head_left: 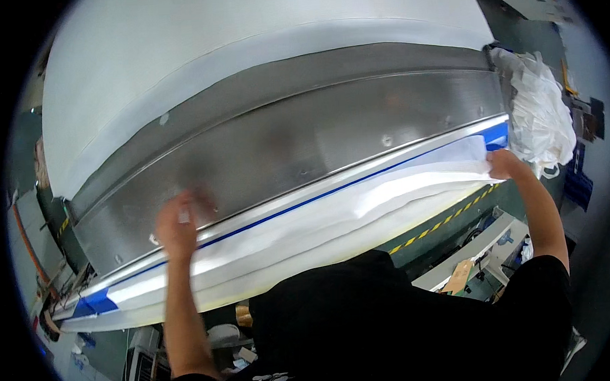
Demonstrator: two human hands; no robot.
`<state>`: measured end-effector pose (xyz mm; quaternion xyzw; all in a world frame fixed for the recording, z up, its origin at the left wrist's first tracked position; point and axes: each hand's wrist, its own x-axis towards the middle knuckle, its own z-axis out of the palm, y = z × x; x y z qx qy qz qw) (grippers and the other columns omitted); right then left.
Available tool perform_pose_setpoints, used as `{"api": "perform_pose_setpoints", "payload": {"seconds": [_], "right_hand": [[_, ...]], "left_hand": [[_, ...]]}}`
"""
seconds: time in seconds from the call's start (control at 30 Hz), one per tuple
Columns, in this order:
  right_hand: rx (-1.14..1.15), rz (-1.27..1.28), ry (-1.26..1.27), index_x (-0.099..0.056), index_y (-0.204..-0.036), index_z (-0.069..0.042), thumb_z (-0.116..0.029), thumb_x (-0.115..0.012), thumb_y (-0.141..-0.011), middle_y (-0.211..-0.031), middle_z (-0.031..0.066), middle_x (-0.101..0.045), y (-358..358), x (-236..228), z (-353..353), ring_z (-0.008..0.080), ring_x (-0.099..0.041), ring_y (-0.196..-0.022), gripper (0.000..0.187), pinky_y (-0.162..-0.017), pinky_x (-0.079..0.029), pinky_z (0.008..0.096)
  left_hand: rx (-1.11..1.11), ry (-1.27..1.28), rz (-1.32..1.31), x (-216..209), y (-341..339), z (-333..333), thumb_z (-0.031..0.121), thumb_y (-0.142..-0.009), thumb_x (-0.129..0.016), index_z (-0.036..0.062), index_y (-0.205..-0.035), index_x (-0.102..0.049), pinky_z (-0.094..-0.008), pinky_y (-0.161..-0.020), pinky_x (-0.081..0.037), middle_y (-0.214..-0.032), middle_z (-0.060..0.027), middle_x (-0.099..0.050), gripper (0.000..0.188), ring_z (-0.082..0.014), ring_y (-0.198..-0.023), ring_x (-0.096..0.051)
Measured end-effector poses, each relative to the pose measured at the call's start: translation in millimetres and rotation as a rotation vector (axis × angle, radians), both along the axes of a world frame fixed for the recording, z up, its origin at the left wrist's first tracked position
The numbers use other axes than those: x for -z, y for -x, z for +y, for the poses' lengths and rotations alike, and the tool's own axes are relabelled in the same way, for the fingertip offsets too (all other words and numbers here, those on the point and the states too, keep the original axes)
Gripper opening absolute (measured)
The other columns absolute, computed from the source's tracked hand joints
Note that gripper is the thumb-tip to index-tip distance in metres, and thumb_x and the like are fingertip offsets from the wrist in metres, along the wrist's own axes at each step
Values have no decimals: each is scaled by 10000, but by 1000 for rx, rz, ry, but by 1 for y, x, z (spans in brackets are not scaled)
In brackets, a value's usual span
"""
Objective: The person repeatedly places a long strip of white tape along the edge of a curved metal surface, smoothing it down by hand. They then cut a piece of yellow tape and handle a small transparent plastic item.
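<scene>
A long sheet of white cloth [366,202] drapes in folds along the near side of a metal machine bed. At its right end my right hand [505,165] is closed on the cloth's edge, near a blue patch [495,135]. My left hand [177,222] is over the near left part of the grey metal plate [343,122]; its fingers are smeared by motion, and a small pale patch shows on it. Below the plate a white rail [265,215] runs the length of the bed, with a thin blue strip beside it. Another blue patch [95,303] lies at the far left end.
A large white sheet [265,24] covers the area beyond the plate. A bunched white plastic bag [540,108] hangs at the right end. Below right stands a pale open frame [485,251] holding assorted items, near yellow-black floor tape [440,223]. Cables [59,280] lie at the left end.
</scene>
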<state>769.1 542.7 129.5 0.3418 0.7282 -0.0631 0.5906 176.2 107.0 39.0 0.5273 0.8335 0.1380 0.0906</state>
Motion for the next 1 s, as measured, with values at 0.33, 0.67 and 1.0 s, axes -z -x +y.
{"api": "perform_pose_setpoints", "payload": {"seconds": [0.33,0.67,1.0], "right_hand": [[103,159,203,-608,-1070,-39,-259,-688,-690,-967,207,-665,52,6,-44,383,-628,-945,446,-809,-495,438],[344,700,-90,-625,-961,-48,-324,-746,-727,-854,117,-662,74,47,-59,291,-645,-835,382,-730,-504,373],[382,988,46,-617,-909,-25,-221,-685,-779,-793,132,-657,114,57,-124,274,-648,-737,245,-666,-501,359]], "left_hand": [[637,-9,-876,-26,-231,171,165,-884,-581,75,-1153,-592,-409,-893,-469,-1131,-146,-617,284,-314,-1038,-587],[-30,39,-688,-26,-90,78,132,-900,-575,77,-1100,-608,-343,-774,-509,-982,-126,-653,210,-280,-894,-641],[90,-129,-536,-58,-131,-7,7,-761,-631,109,-1042,-620,-357,-767,-491,-981,-70,-647,299,-237,-879,-627]]}}
